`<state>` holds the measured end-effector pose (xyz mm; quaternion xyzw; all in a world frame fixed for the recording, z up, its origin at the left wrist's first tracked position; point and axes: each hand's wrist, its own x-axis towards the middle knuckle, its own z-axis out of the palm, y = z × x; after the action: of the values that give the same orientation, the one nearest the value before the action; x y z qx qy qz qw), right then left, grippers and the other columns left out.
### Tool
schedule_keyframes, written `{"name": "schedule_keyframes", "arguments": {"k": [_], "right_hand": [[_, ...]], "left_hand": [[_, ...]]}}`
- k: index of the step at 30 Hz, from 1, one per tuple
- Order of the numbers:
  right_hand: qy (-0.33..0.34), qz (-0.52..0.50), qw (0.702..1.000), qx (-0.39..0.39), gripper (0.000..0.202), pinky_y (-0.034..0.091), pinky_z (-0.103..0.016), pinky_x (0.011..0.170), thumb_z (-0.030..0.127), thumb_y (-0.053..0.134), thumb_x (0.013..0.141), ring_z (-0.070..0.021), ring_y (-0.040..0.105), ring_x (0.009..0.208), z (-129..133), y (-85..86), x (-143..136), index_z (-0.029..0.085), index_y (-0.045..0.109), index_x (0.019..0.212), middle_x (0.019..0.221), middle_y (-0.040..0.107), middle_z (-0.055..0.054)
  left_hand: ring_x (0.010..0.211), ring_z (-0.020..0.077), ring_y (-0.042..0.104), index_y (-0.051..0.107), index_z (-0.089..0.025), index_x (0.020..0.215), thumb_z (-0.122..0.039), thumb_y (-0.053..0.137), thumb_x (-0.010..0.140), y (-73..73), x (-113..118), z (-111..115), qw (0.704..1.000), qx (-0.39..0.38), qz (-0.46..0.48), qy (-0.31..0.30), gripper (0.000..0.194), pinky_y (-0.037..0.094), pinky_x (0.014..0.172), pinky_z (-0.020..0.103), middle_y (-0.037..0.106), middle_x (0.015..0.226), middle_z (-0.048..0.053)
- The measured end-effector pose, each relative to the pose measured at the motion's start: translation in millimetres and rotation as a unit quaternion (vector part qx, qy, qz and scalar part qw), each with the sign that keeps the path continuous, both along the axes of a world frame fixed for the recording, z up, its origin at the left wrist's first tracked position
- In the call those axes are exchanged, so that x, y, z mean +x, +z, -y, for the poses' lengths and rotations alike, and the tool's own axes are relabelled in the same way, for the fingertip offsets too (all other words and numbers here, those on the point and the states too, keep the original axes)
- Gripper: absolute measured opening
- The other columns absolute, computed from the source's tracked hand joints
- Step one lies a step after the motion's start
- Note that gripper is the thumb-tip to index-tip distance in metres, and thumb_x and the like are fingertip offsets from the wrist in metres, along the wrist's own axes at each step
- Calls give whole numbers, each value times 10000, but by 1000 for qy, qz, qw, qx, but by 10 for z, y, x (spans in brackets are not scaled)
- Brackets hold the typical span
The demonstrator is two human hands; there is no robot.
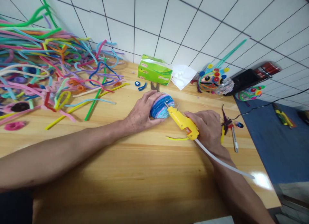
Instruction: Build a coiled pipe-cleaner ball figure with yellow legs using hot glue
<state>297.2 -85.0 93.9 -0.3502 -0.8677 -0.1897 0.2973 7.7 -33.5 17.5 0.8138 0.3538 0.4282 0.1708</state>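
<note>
Spanning most of the view, one wooden table (145, 172) is covered at its left end by one loose heap of fuzzy stems (19, 50), too tangled to be counted. Along the wall are set one black-and-red cylinder (246, 80), one green tissue box (154, 71), one crumpled white tissue (182, 77) and two decorated ornaments (212, 80), perhaps lined up there so that the front is left free for handwork. One yellow glue gun (182, 121) is clamped in the right hand (210, 127), fingers closed round its handle, probably so that the nozzle can be aimed; one pale glue stick (224, 164) is held in its rear. One rounded striped piece (160, 104) is set near the table's middle, in front of the box, and is gripped between the fingers and thumb of the left hand (141, 112), presumably to be kept from rolling. Whether it is touched by the nozzle cannot be told. Smaller still, one pair of pliers (154, 86), one blue disc (137, 83) and one curved blue strip (143, 87) are placed just beyond.
</note>
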Motion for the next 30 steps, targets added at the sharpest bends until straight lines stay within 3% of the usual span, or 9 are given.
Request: {"name": "schedule_keyframes", "arguments": {"k": [17,30], "right_hand": [[-20,4,1000,22,359,441,-402,821,447,497,1187,-218,645,818,2,-25,-13,218,746,1309,878,770,-42],[-10,-3,999,38,314,435,-398,826,386,528,1181,-223,647,822,-51,-145,9,205,734,1333,874,762,-43]], "left_hand": [[1609,426,498,362,-277,1692,-356,941,881,2,-4,-2,1000,1,1,-6,999,488,1339,657,523,1664,194],[1590,418,515,394,-259,1692,-359,932,890,-14,-1,-10,1000,16,13,-7,971,497,1332,631,543,1651,190]]}}
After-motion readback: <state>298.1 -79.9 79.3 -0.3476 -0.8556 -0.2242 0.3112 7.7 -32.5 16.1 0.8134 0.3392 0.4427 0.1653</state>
